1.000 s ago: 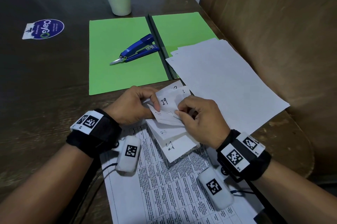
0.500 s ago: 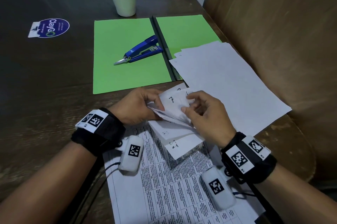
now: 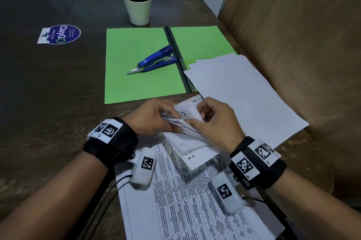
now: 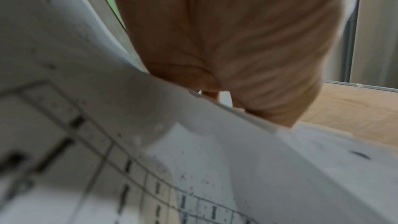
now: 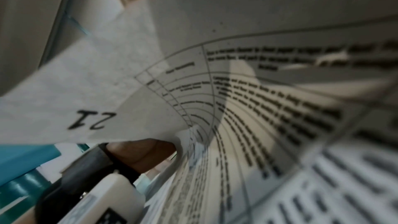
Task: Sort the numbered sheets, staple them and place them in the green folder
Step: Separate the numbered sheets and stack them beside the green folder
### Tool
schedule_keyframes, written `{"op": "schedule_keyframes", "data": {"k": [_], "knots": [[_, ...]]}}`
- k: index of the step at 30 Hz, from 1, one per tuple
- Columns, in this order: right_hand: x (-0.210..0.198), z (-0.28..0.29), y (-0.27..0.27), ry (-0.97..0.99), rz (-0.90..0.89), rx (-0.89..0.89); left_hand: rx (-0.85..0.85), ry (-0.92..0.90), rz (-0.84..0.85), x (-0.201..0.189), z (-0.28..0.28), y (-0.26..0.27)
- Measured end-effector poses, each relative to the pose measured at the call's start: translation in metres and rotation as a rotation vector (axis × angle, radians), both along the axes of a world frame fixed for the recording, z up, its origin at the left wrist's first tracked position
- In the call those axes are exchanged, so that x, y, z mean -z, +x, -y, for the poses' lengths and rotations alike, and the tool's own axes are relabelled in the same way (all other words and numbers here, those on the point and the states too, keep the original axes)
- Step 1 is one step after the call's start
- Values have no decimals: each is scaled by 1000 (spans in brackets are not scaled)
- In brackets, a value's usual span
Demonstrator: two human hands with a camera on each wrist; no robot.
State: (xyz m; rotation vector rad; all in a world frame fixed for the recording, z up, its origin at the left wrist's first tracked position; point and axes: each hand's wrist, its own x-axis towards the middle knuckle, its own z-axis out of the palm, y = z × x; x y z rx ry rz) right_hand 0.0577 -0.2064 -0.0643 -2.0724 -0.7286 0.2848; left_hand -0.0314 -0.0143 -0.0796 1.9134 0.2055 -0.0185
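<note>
Both hands hold a fanned stack of numbered sheets (image 3: 192, 142) near the table's front edge. My left hand (image 3: 156, 118) grips the stack's left corner with curled fingers. My right hand (image 3: 213, 122) pinches lifted corners, and a sheet marked 7 (image 3: 186, 113) stands up between the hands. In the right wrist view a corner marked 21 (image 5: 92, 120) curls over printed pages. In the left wrist view the palm (image 4: 226, 40) lies over paper. The green folder (image 3: 140, 63) lies open beyond the hands. A blue stapler (image 3: 154, 59) rests on its left half.
A second pile of white sheets (image 3: 244, 95) covers the folder's right half and reaches the brown wall (image 3: 293, 44). Printed table pages (image 3: 185, 200) lie under my wrists. A potted plant (image 3: 137, 5) stands behind the folder, and a sticker (image 3: 60, 34) is at the far left.
The top lifted corner showed 19 one second ago and now shows 7. My right hand has flipped through corners and closed in toward the left hand.
</note>
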Motion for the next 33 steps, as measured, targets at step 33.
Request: {"op": "schedule_keyframes", "data": {"k": [33], "knots": [[-1,13,-9,37,277,28,64,0,-47,-11,2,-3]]}}
